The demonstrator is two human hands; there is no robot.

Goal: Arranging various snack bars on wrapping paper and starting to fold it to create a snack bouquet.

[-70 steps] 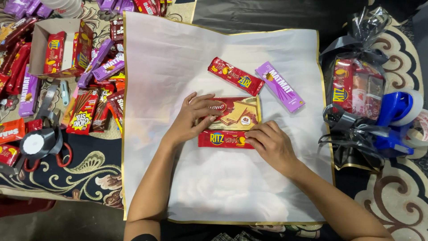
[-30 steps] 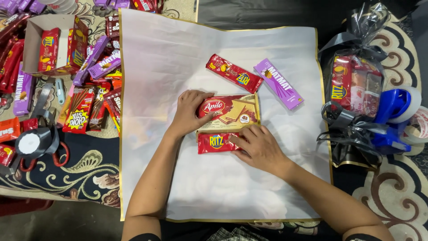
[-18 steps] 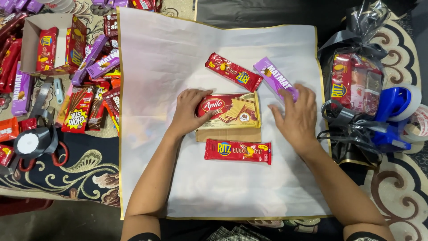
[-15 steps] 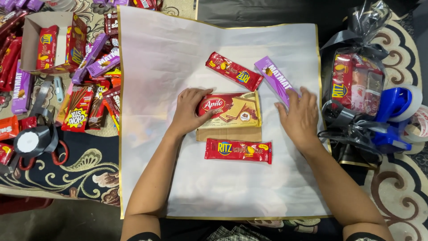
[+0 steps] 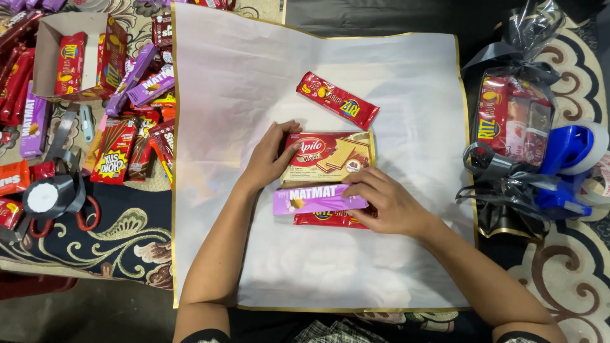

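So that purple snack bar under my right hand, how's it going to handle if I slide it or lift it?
The purple snack bar looks thin and flat, so probably light and unlikely to roll. Its glossy wrapper may slip across the red packet it lies on. The right hand holds one end; it probably stays fairly stiff.

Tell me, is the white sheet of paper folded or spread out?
Spread out: the white sheet lies flat, all gold-edged borders showing, snack packs on top.

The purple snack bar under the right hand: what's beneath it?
A red cracker packet lies under the purple snack bar, only its lower edge showing; both rest on the white wrapping sheet. The right hand covers their right ends.
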